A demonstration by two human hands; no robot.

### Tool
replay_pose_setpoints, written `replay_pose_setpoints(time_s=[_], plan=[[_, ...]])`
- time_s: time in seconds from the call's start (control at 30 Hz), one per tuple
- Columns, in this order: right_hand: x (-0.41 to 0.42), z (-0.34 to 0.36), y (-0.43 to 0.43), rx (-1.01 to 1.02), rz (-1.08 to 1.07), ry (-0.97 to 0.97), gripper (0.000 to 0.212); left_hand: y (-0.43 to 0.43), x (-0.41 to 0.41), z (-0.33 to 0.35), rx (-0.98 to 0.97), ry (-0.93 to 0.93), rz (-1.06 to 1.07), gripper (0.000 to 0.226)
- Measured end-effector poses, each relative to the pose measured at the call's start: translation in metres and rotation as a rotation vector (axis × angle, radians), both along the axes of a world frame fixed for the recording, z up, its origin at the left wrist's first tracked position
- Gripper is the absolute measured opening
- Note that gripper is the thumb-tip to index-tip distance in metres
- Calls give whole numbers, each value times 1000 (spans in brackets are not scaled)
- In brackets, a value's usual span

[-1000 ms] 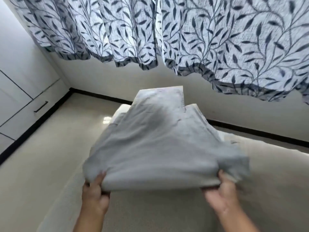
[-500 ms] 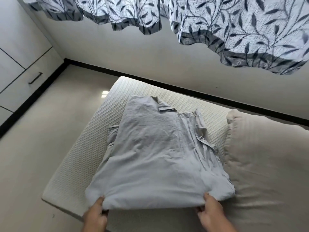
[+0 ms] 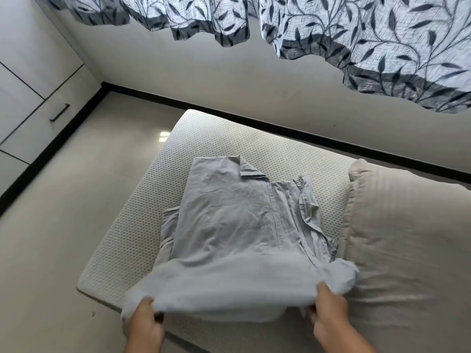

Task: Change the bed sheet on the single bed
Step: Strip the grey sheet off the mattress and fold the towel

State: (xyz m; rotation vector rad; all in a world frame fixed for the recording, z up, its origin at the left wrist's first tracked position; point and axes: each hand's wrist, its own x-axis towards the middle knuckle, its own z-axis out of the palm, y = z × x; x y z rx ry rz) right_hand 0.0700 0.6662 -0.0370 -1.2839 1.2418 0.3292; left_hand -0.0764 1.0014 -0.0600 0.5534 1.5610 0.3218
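Note:
A folded pale grey bed sheet (image 3: 234, 233) lies on the bare white mattress (image 3: 219, 138), whose top has a honeycomb texture. Its near edge is lifted off the mattress. My left hand (image 3: 144, 324) grips that edge at the near left corner. My right hand (image 3: 328, 312) grips it at the near right corner, where the cloth bunches up. A beige striped pillow (image 3: 402, 238) lies on the mattress just right of the sheet and touches its right side.
The mattress sits low on a beige tiled floor (image 3: 63, 200). A black skirting strip (image 3: 254, 121) runs along the wall behind it. Leaf-patterned curtains (image 3: 356, 34) hang above. White cupboard doors with a dark handle (image 3: 59, 112) stand at the far left.
The folded sheet came down from the air onto the mattress. Its near edge now rises again in both hands, and the view has tilted down toward the bed.

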Motion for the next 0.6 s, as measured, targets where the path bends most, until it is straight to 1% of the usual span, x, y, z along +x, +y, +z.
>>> replay_pose_setpoints(time_s=[0.03, 0.07, 0.1, 0.17, 0.27, 0.33, 0.4, 0.43, 0.47, 0.5, 0.53, 0.57, 0.6], plan=[[20, -1, 5, 47, -36, -39, 23, 2, 19, 6, 120, -30, 66, 27], [43, 0, 12, 87, -65, -68, 31, 3, 45, 13, 165, -41, 74, 17], [67, -1, 17, 114, -76, -92, 37, 8, 73, 21, 199, -45, 79, 13], [110, -8, 27, 158, -67, -111, 42, 27, 120, 26, 221, -124, 100, 23], [172, -21, 42, 199, -64, -166, 39, 53, 182, 23, 214, -189, 124, 31], [211, -16, 56, 235, -74, -233, 41, 68, 222, 21, 229, -262, 105, 32], [242, -17, 70, 337, -38, -283, 42, 81, 255, 14, 222, -342, 49, 28], [253, -20, 74, 390, 21, -294, 46, 86, 265, 3, 200, -356, -9, 29], [259, -20, 76, 414, 93, -302, 54, 88, 270, -6, 177, -334, -88, 37], [262, -22, 78, 399, 196, -306, 60, 87, 271, -16, 190, -263, -218, 48], [259, -29, 80, 309, 341, -305, 60, 85, 268, -31, 258, -145, -381, 57], [253, -39, 80, 146, 524, -298, 54, 81, 262, -46, 383, 15, -578, 65], [242, -55, 80, -63, 735, -278, 50, 76, 254, -67, 516, 189, -823, 74]])
